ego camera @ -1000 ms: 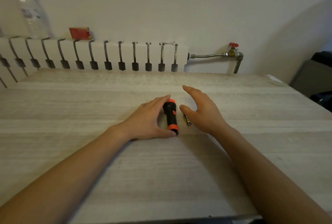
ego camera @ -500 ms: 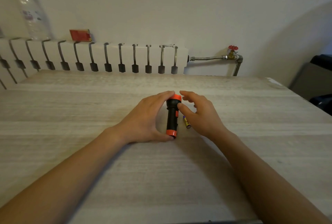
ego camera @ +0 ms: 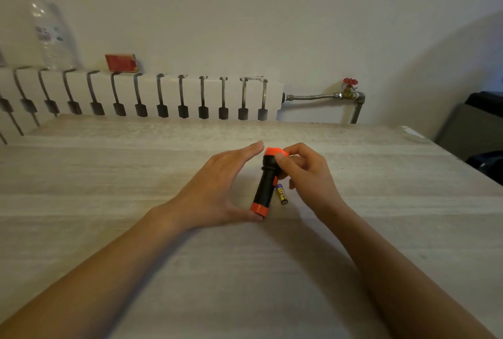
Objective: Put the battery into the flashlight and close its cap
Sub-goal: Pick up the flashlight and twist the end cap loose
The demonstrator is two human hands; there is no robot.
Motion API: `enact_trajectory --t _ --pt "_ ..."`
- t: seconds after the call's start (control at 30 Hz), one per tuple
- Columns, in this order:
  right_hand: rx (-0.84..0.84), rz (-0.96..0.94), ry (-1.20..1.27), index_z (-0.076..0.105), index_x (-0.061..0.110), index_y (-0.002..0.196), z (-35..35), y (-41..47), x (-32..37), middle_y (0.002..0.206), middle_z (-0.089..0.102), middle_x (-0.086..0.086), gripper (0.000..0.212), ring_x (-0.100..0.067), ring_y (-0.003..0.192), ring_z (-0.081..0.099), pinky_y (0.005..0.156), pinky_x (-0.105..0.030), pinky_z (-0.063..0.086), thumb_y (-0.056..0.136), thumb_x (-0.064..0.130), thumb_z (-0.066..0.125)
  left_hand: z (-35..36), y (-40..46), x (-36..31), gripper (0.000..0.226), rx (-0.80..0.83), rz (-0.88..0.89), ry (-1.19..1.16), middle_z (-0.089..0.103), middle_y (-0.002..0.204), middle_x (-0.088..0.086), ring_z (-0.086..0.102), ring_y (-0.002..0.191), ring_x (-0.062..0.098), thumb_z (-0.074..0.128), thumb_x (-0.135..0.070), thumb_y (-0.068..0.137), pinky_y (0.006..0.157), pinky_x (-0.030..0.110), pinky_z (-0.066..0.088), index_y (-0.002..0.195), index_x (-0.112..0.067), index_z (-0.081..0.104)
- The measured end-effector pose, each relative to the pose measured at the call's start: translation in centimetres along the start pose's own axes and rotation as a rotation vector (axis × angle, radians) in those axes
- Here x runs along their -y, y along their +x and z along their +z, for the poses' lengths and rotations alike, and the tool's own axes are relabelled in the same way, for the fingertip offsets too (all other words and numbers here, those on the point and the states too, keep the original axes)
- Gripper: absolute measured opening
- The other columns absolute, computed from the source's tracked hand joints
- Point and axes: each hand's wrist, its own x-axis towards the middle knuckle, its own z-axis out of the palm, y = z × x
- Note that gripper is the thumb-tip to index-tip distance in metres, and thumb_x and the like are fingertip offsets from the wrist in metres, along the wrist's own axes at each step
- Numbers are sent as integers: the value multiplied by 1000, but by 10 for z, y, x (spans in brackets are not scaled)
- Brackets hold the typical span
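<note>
A black flashlight with an orange head and an orange tail cap is tilted up off the table, head end raised and pointing away from me. My right hand pinches the orange head between thumb and fingers. My left hand cups the flashlight from the left, thumb under the orange tail cap, fingers stretched out alongside. A small blue and yellow battery lies on the table just right of the flashlight's body, below my right hand, touched by neither hand.
The pale wooden table reaches back to a white radiator against the wall. On the radiator stand a clear plastic bottle and a red box. A pipe with a red valve is at back right; dark furniture stands beyond the table's right edge.
The flashlight has been lifted at its head end. My right hand moved from open beside it to pinching the orange head. My left thumb stayed at the tail cap. The battery has not moved.
</note>
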Motion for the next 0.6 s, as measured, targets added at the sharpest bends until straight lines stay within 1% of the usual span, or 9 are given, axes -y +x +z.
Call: enact_trajectory --t 0.07,0.13,0.17,0.27,0.33,0.47,0.53,0.6 --pt "-10 48 45 61 10 89 -3 0 2 76 76 -12 21 -17 68 71 56 -20 51 95 30 63 -1 0 2 122 -15 -45 -43 27 161 -28 25 145 -4 81 -76 57 113 19 22 156 -47 17" --pt "-29 87 92 59 10 87 -5 1 3 76 77 -8 23 -17 70 71 55 -26 50 95 31 64 -2 0 5 118 -28 -79 -87 32 160 -24 29 146 0 80 -77 58 114 26 26 155 -48 20" --pt "-40 97 111 58 10 86 -6 1 3 76 77 -7 24 -18 70 71 54 -27 50 95 31 64 -3 1 7 116 -38 -90 -108 34 159 -23 30 145 0 80 -77 59 114 27 26 154 -48 21" --pt "-68 115 151 57 11 81 -9 3 3 75 76 -8 24 -18 69 71 54 -27 50 95 29 64 -5 1 11 108 -77 -104 -188 38 156 -25 32 141 -10 80 -73 63 109 19 25 152 -48 25" --pt "-84 121 172 55 12 78 -10 4 2 76 75 -8 25 -18 70 72 53 -26 49 96 27 63 -6 1 13 104 -104 -113 -237 42 154 -25 35 139 -10 79 -71 65 107 16 25 152 -47 27" --pt "-96 120 213 54 12 77 -13 5 2 78 75 -8 24 -21 68 72 51 -25 49 99 21 58 -7 1 17 93 -151 -149 -299 50 145 -26 44 134 -7 75 -65 72 110 25 32 151 -42 31" --pt "-91 123 225 54 12 77 -14 5 1 79 76 -9 24 -23 68 72 51 -26 49 99 20 58 -7 1 17 85 -179 -158 -322 56 137 -24 51 128 -4 74 -58 75 107 24 37 149 -39 36" --pt "-91 130 239 55 11 79 -15 6 1 80 77 -8 22 -24 67 72 51 -27 49 99 21 58 -7 0 17 73 -212 -183 -351 64 125 -22 59 118 1 71 -54 77 101 24 44 143 -37 46"
